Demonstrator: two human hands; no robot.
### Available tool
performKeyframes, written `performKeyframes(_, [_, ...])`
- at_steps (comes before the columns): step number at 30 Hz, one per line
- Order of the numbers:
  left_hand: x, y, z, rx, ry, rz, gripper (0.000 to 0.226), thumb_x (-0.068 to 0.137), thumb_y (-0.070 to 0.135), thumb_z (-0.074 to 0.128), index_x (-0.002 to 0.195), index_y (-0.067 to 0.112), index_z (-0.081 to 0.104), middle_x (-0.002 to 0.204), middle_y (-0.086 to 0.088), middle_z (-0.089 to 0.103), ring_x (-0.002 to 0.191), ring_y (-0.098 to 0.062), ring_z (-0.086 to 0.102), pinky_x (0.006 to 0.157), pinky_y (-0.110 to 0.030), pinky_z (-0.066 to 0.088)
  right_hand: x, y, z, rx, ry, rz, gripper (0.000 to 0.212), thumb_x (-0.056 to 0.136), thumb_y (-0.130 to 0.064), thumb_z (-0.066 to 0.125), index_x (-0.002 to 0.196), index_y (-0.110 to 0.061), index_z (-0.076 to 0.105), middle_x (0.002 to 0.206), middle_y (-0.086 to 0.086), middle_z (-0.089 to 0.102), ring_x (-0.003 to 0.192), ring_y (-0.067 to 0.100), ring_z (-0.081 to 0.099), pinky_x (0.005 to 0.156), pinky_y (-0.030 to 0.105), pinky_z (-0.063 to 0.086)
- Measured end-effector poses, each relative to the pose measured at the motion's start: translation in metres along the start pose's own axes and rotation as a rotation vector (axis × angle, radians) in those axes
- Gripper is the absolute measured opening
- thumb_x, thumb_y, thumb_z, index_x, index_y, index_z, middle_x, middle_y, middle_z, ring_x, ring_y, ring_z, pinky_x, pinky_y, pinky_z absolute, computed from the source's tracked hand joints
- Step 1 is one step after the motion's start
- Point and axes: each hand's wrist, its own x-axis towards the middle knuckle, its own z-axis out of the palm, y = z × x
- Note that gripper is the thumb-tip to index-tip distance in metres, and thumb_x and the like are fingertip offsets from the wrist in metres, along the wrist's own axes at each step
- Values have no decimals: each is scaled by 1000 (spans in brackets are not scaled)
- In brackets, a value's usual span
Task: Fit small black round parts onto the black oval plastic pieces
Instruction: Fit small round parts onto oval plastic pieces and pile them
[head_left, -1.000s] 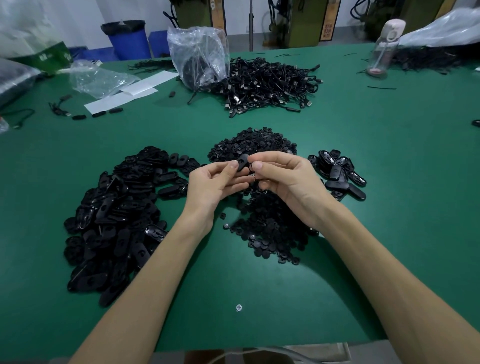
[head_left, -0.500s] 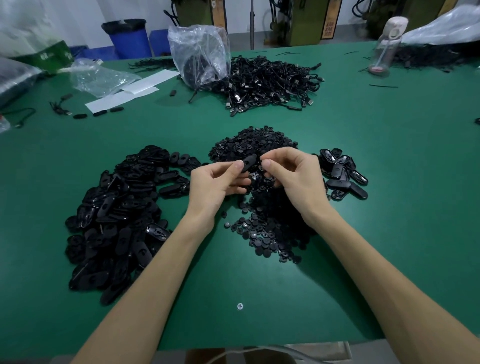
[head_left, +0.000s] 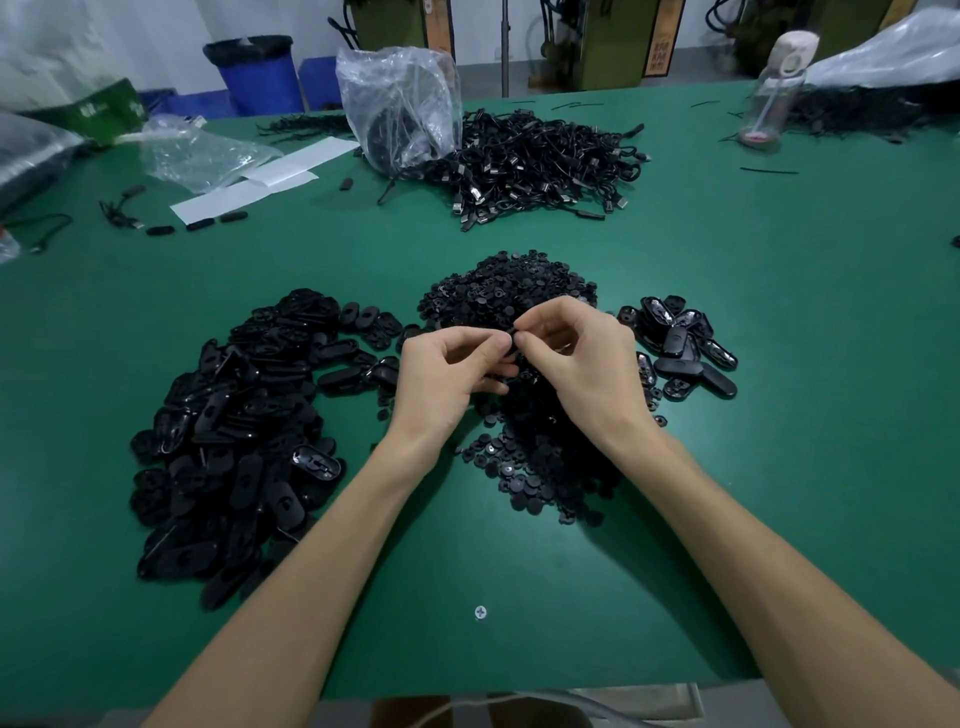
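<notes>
Between oval piles (head_left: 234, 415): left hand (head_left: 441, 379), right hand (head_left: 592, 374) pinch oval piece (head_left: 514, 339).

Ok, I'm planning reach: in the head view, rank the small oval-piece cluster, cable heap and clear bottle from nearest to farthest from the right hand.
1. Small oval-piece cluster: on the table just to the right of the right hand.
2. Cable heap: mid-table, beyond the hands.
3. Clear bottle: far right, near the table's back edge.

The left hand (head_left: 441, 376) and right hand (head_left: 584, 364) are bare, as are the left forearm (head_left: 311, 566) and right forearm (head_left: 753, 545) down to the picture's lower edge. The fingers (head_left: 558, 312) are slender; the nails (head_left: 503, 341) seem cut short, though they show small.
</notes>
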Motion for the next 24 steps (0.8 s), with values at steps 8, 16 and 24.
performKeyframes(8, [-2, 3, 3, -36, 1, -18, 7, 96, 12, 73, 101, 9, 77, 91, -12, 80, 85, -28, 79, 72, -30, 64, 0, -1, -1, 33, 24, 43, 5, 91, -17, 74, 91, -22, 77, 80, -11, 73, 76, 3, 68, 72, 17, 53])
performKeyframes(16, [-4, 3, 4, -147, -25, -70, 10, 97, 11, 71, 105, 6, 77, 96, -15, 80, 91, -27, 78, 77, -27, 61, -4, -2, 4, -99, 94, -112, 2, 92, -12, 73, 92, -14, 74, 90, -4, 68, 82, 9, 64, 75, 22, 51])
performKeyframes(24, [-3, 3, 6, -227, 20, -102, 15, 100, 9, 66, 106, -1, 77, 98, -18, 79, 90, -26, 78, 79, -27, 61, -7, -1, 10, -135, 81, -224, 15, 95, -5, 66, 105, -9, 77, 103, 0, 58, 87, 2, 55, 77, 13, 46])
